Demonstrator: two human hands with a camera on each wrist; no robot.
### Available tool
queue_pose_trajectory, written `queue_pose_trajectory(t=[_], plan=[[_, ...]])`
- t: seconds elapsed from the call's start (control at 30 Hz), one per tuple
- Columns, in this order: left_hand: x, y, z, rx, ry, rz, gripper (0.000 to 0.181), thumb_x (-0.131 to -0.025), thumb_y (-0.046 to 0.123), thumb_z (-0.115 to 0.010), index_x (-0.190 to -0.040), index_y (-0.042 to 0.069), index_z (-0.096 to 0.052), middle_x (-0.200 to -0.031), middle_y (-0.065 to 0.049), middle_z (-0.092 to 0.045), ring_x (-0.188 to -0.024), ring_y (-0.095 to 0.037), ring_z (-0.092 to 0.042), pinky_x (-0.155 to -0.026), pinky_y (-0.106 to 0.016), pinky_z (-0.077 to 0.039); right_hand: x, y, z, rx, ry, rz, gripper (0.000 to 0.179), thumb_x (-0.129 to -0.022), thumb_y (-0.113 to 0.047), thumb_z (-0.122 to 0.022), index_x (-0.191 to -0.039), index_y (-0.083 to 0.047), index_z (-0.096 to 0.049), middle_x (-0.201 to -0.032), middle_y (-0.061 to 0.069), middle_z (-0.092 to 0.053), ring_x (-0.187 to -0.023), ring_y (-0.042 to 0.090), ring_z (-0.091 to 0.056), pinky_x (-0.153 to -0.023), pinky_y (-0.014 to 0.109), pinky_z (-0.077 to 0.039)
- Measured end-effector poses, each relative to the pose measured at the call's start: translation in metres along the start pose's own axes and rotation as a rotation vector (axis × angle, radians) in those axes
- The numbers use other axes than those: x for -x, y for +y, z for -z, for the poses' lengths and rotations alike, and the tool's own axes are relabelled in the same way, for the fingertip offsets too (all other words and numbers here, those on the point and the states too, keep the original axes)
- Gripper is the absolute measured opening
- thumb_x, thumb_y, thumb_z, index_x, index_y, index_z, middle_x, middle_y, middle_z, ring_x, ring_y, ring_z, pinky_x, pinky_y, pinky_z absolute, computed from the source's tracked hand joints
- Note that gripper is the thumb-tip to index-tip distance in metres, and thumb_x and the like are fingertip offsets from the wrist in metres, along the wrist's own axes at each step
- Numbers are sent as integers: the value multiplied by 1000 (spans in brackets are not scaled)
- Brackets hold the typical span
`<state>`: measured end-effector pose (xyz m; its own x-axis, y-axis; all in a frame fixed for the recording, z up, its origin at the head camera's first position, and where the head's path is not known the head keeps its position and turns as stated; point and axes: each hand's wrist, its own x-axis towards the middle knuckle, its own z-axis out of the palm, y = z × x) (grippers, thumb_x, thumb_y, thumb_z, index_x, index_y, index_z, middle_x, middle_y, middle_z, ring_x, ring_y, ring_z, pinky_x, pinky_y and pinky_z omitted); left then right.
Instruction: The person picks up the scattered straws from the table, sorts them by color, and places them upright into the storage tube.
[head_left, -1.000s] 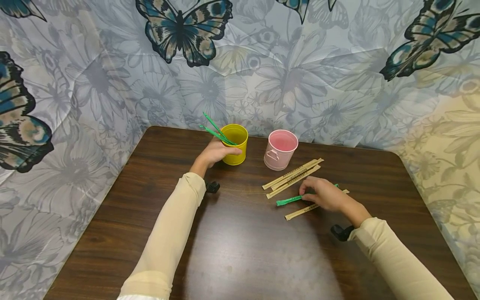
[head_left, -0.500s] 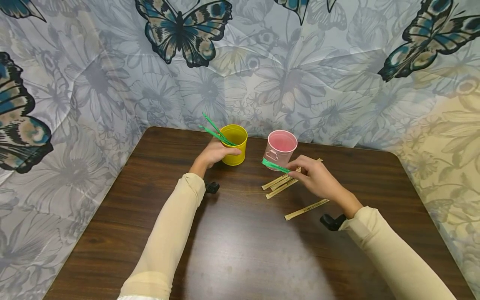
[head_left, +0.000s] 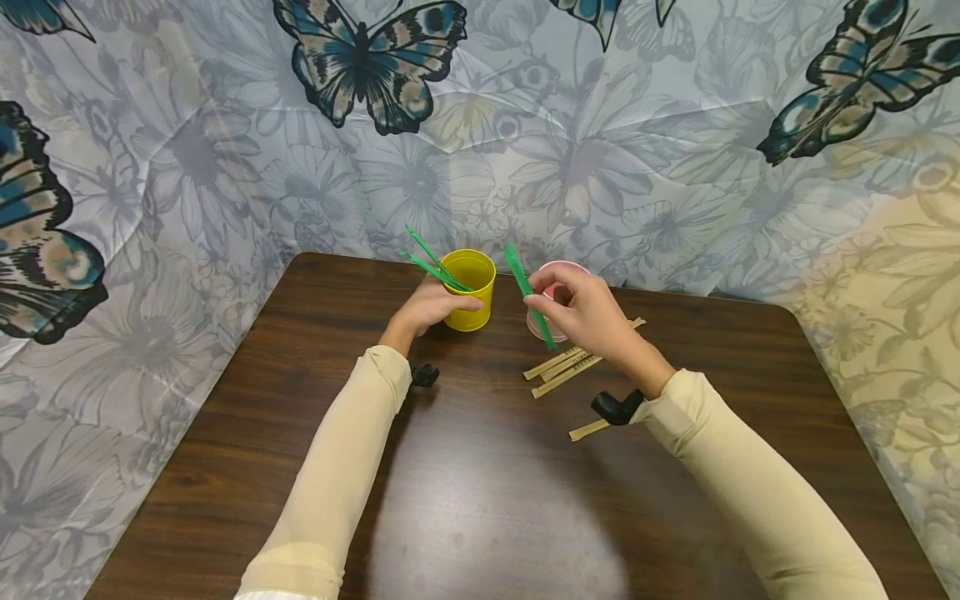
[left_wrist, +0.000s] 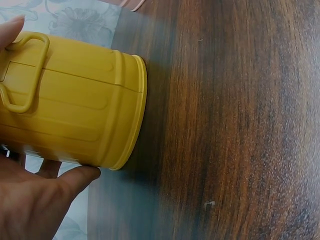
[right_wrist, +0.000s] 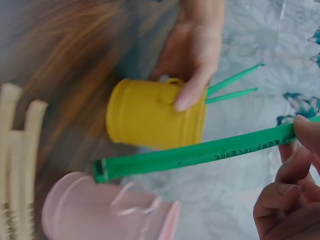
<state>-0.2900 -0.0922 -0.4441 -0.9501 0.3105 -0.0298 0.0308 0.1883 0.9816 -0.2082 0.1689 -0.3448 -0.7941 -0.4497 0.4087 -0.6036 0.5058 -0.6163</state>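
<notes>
My left hand (head_left: 429, 307) grips the side of a small yellow bucket (left_wrist: 75, 100), thumb near its handle in the left wrist view. Two green wrapped straws (head_left: 437, 271) lean out over the bucket's left rim. In my right hand (head_left: 588, 315), another green wrapped straw (right_wrist: 200, 155) with dark print is pinched near one end between thumb and fingers. It is held raised and tilted in front of the pink bucket (right_wrist: 100, 210), to the right of the yellow one. My right hand hides much of the pink bucket in the head view.
Several slim tan paper-wrapped sticks (head_left: 558, 364) lie beneath my right forearm. One more tan stick (head_left: 588, 430) lies apart, nearer the front, partly hidden by the wrist camera (head_left: 617, 408). A butterfly-print cloth (head_left: 420, 175) hangs behind the table's back edge.
My right hand picked the green straw up from beside the tan sticks, carried it up and left, and turned it toward upright. The left hand stayed on the yellow bucket.
</notes>
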Motion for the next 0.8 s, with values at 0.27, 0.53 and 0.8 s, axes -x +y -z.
queue_pose_trajectory(t=[0.27, 0.53, 0.8], plan=[[-2, -3, 1, 18, -5, 2, 66, -82, 15, -84, -140, 10, -53, -138, -12, -60, -124, -29, -55, -116, -47, -41, -39, -20, -8, -41, 69, 21, 16, -95, -15, -72, -108, -7, -67, -92, 7, -71, -48, 9, -46, -47, 19, -35], [-3, -2, 2, 14, -20, 37, 66, -82, 20, -85, -140, 12, -54, -139, -10, -59, -126, -28, -55, -117, -47, -40, -72, -29, -13, -111, 138, -12, 16, -98, -19, -69, -110, -9, -65, -104, 3, -68, -50, 12, -44, -47, 21, -33], [-2, -1, 3, -3, -4, 42, 62, -81, 20, -84, -136, 14, -56, -136, -8, -60, -125, -27, -56, -117, -47, -40, -95, -29, -29, -116, 162, -18, 18, -98, -17, -68, -113, -6, -66, -108, 9, -69, -54, 16, -44, -52, 21, -35]])
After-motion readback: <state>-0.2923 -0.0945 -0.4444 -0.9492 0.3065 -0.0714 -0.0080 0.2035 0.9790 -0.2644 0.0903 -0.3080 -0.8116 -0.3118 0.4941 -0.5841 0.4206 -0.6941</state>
